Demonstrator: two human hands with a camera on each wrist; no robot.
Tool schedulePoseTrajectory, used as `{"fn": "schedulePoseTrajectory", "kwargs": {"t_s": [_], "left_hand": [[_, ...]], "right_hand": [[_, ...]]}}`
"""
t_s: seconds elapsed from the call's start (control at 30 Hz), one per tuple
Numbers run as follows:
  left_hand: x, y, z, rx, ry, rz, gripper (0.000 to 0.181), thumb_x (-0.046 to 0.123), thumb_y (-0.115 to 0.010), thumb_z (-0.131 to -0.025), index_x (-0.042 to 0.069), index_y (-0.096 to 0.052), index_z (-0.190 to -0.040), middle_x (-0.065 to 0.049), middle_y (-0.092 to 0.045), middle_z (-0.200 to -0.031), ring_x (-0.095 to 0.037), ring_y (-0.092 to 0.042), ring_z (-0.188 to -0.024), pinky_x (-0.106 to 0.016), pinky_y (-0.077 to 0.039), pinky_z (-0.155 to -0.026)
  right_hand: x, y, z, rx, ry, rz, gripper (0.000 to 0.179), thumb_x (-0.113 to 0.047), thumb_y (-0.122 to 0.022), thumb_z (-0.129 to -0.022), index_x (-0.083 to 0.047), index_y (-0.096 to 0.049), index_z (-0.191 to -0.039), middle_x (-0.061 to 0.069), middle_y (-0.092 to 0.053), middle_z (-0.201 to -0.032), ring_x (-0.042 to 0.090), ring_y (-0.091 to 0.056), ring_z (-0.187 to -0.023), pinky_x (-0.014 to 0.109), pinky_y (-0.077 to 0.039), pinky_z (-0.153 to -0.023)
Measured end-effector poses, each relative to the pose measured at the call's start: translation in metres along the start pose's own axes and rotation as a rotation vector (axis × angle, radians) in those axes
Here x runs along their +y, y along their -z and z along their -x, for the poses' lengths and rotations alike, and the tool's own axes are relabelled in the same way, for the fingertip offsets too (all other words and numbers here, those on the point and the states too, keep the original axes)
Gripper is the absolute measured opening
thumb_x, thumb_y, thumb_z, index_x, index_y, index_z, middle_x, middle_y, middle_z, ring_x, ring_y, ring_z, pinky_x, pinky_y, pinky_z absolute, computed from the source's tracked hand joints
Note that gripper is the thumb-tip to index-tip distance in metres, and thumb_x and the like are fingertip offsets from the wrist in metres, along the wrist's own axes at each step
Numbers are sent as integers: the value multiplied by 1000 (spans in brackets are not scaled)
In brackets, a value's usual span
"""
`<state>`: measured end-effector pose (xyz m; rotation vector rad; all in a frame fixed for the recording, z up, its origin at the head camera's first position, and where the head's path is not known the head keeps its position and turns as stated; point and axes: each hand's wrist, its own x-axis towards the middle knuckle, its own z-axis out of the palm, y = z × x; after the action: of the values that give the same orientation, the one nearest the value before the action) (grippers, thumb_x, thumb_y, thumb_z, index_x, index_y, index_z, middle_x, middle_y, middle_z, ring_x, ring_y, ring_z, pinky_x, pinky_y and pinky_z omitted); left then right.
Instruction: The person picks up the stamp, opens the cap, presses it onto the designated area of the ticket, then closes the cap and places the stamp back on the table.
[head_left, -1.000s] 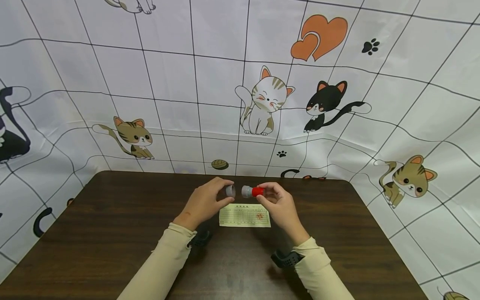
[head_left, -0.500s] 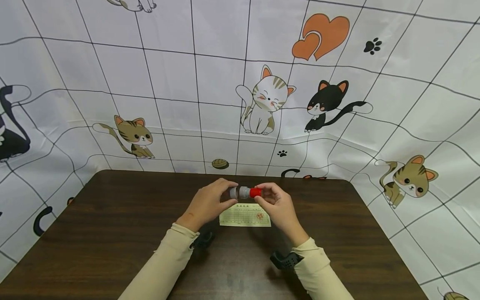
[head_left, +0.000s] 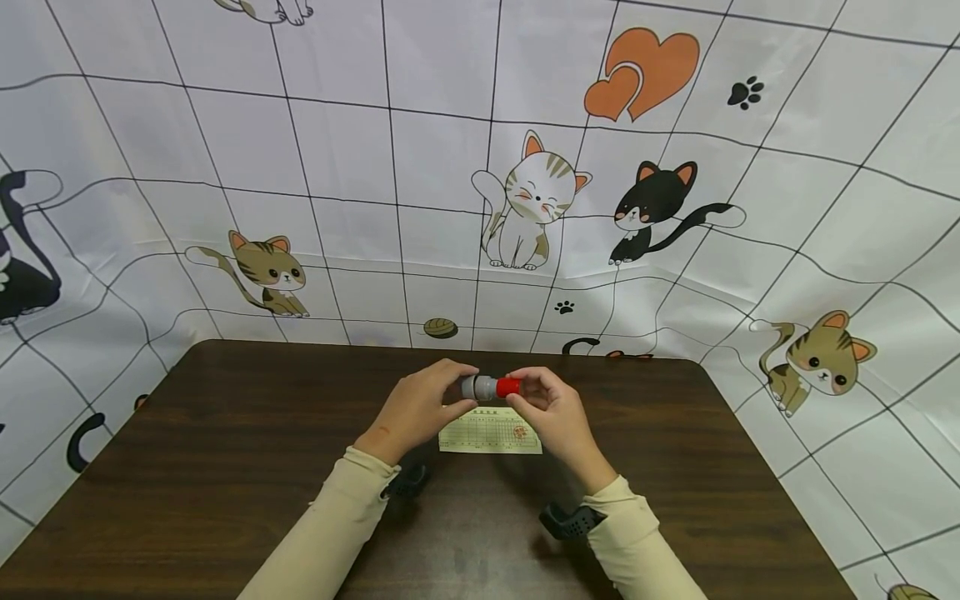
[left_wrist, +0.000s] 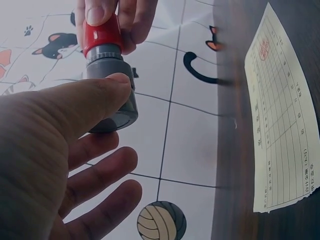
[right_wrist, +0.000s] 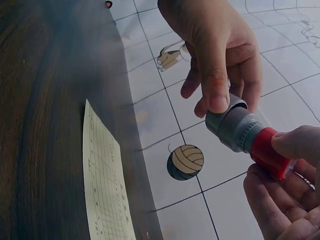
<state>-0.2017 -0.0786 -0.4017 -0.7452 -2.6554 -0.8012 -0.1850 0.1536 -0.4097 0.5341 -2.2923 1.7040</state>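
Note:
A hand stamp with a red grip (head_left: 507, 387) and a grey ribbed collar lies level in the air between both hands. My right hand (head_left: 558, 417) pinches the red end between thumb and fingers. On the other end sits a grey cap (right_wrist: 216, 121), which my left hand (head_left: 412, 408) pinches with its thumb on top. In the right wrist view the cap's rim is around the stamp's grey body (right_wrist: 235, 127), slightly askew. A pale green printed slip (head_left: 490, 430) with a red seal mark lies on the table just below the hands.
The dark wooden table (head_left: 247, 467) reaches to a white cloth backdrop (head_left: 435, 233) with cat drawings and grid lines. Dark wrist devices (head_left: 572, 520) are strapped under both sleeves.
The stamp and the cap were apart a second ago. The right hand has moved slightly left and the left hand slightly right, so the cap now covers the stamp's grey end.

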Motion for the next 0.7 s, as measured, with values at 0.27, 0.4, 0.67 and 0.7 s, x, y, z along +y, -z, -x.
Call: {"fn": "schedulePoseTrajectory", "kwargs": {"t_s": [0.27, 0.4, 0.67, 0.7], "left_hand": [[0, 1, 0, 7, -37, -1, 48, 28, -83, -90, 15, -68, -133, 1, -69, -125, -14, -68, -100, -38, -60, -90], [0, 1, 0, 5, -47, 0, 47, 28, -83, -90, 14, -68, -133, 0, -69, -124, -14, -68, -99, -37, -60, -89], [1, 0, 0, -14, -62, 4, 47, 28, -82, -91, 13, -68, -133, -1, -69, -126, -19, -70, -102, -38, -60, -89], [1, 0, 0, -15, -67, 1, 47, 28, -82, -91, 13, -68, -133, -1, -69, -126, -18, -70, -101, -38, -60, -89]], "right_hand": [[0, 1, 0, -6, -2, 12, 32, -4, -79, -91, -4, -69, -121, 16, -73, -112, 27, -73, -98, 31, -60, -89], [-1, 2, 0, -12, 0, 8, 30, -5, -79, -91, -5, -70, -120, 16, -73, -111, 28, -73, -97, 30, -60, -88], [-2, 0, 1, -41, 1, -26, 29, -4, -77, -92, -2, -69, -120, 18, -72, -109, 28, -71, -96, 24, -59, -85], [-2, -1, 1, -41, 2, -22, 29, -4, -77, -92, -2, -69, -120, 18, -72, -109, 28, -71, -96, 24, -59, -86]]}}
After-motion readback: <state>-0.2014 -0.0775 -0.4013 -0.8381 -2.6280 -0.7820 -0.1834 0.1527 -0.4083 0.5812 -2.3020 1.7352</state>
